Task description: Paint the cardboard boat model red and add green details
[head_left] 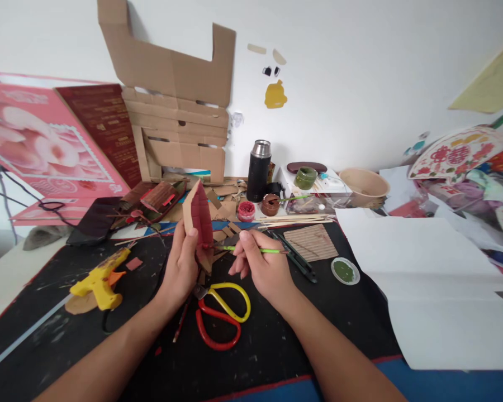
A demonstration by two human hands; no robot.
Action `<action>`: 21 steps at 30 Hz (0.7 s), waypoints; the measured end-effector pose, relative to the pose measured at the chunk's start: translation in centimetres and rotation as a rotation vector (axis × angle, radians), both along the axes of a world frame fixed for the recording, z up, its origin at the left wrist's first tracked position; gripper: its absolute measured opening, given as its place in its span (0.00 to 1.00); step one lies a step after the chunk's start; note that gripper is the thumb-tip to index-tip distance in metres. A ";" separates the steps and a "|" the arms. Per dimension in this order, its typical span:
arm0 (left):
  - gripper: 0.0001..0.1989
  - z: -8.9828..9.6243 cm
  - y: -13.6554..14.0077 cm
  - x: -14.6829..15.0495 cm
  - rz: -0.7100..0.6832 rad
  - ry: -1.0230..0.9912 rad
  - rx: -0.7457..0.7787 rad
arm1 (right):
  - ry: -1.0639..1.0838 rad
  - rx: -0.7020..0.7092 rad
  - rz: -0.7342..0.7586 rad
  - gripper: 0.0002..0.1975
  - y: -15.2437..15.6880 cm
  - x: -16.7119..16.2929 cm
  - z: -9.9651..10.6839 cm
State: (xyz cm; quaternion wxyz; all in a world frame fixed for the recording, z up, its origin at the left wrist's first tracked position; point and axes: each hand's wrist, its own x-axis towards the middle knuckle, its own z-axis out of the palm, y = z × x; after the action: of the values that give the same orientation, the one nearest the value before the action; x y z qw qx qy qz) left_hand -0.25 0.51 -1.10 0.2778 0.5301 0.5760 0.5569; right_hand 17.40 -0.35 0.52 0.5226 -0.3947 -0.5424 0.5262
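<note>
My left hand (182, 265) grips a small cardboard piece (200, 226) upright by its edge. Its right face is painted dark red and its edge is bare brown. In my right hand (262, 265) a thin paintbrush (268, 251) with a light green handle is pinched between thumb and fingers. The brush tip reaches the red face low down, seemingly touching it. Just below lie scissors (218, 318) with one yellow and one red handle loop, blades partly hidden. Behind my hands stand a jar of red paint (246, 211) and a jar of brown paint (270, 205).
A yellow glue gun (100, 279) lies at left. To the right are corrugated cardboard (311, 243), a dish of green paint (345, 271) and white paper (436, 290). A black thermos (258, 173) and a bowl (364, 187) stand along the wall, beside cardboard scraps.
</note>
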 end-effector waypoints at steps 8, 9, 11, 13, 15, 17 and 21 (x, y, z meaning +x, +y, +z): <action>0.26 0.0 0.1 0.0 0.008 0.015 0.020 | -0.046 0.014 0.021 0.33 -0.1 0.3 0.3; 0.26 0.0 0.2 -0.2 0.025 0.018 0.037 | -0.056 0.004 0.028 0.33 -0.1 0.3 0.4; 0.25 0.1 0.5 -0.5 0.053 0.018 0.063 | -0.055 -0.018 0.041 0.33 -0.1 0.3 0.4; 0.24 0.1 0.6 -0.5 0.064 0.017 0.072 | -0.027 -0.031 0.047 0.33 0.0 0.3 0.3; 0.25 0.1 0.4 -0.3 0.053 0.016 0.059 | 0.001 -0.026 0.036 0.33 0.1 0.2 0.2; 0.26 0.0 0.1 0.0 0.030 0.006 0.032 | 0.011 -0.008 0.018 0.32 0.1 0.1 0.2; 0.26 -0.2 -0.1 0.4 0.000 -0.034 0.000 | -0.017 0.044 0.001 0.32 0.1 0.2 0.1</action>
State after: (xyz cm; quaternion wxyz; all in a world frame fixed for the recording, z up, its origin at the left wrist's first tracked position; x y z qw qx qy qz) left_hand 0.19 0.41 -1.32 0.2874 0.5206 0.5711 0.5659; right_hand 17.59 -0.28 0.67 0.5261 -0.3872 -0.5586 0.5111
